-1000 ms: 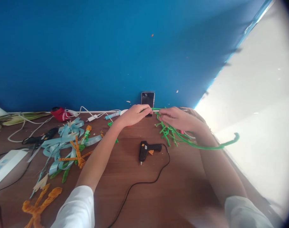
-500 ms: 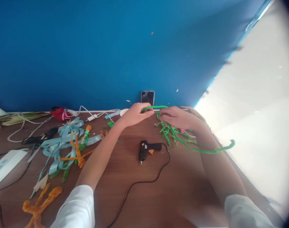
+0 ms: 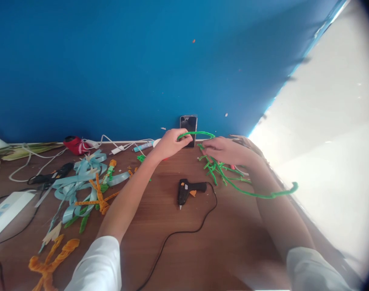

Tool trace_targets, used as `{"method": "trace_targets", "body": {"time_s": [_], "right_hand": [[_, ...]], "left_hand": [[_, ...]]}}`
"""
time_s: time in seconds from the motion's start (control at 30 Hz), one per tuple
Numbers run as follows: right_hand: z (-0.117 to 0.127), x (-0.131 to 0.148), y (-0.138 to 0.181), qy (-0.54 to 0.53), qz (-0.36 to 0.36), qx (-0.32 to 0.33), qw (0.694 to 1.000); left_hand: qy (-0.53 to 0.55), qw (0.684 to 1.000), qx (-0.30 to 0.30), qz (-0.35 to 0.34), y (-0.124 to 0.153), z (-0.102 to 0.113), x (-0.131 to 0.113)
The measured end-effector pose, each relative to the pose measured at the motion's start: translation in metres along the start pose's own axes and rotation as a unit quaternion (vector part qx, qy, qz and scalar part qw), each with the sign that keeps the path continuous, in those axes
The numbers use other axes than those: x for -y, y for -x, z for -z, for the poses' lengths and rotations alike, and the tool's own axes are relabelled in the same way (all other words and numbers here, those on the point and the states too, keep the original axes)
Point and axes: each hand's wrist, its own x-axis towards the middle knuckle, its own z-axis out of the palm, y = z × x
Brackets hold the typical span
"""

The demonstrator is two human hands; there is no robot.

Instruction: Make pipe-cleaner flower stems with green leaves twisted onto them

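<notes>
A long green pipe cleaner (image 3: 199,132) spans the gap between my two hands near the wall. My left hand (image 3: 173,142) pinches one end of it between thumb and fingers. Closed around it farther along is my right hand (image 3: 222,148), whose fingertips are partly hidden; a green length trails from there across my right forearm and ends in a small bend. Below the right hand lies a loose pile of short green pipe cleaner pieces (image 3: 213,178). On the table, nearer to me, a black glue gun (image 3: 184,192) rests on its side.
Behind my hands a phone (image 3: 188,121) leans against the blue wall. To the left are light blue ribbon (image 3: 78,178), orange pipe cleaner shapes (image 3: 47,266), a white power strip (image 3: 8,212) and white cables (image 3: 29,161). The glue gun's black cord (image 3: 172,233) runs toward me.
My left hand has moved slightly left and up, and the green pipe cleaner between the hands now bows upward over a wider gap. The right hand has barely moved.
</notes>
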Motion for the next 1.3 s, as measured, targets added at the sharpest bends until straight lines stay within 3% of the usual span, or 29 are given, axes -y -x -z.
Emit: {"method": "trace_targets", "body": {"time_s": [0.3,0.57,0.7,0.9,1.03,1.3], "right_hand": [[-0.002,-0.001,0.001,0.003,0.026,0.031,0.999],[-0.001,-0.001,0.006,-0.095,0.124,0.082,0.984],[0.003,0.001,0.009,-0.072,0.126,0.022,0.989],[0.002,0.006,0.008,-0.097,0.081,-0.069,0.99],[-0.001,0.005,0.006,-0.134,0.074,-0.136,0.979],[-0.009,0.001,-0.005,-0.133,0.079,-0.16,0.975]], "left_hand": [[0.02,0.998,-0.013,0.059,-0.004,-0.009,0.014],[0.008,0.996,-0.006,0.084,-0.009,-0.021,0.027],[0.039,0.996,0.018,0.075,-0.011,-0.025,0.036],[0.039,0.995,0.001,0.089,-0.013,-0.024,0.049],[0.02,0.993,0.025,0.113,-0.009,-0.018,0.039],[0.142,0.981,0.11,0.073,-0.003,-0.016,0.012]]}}
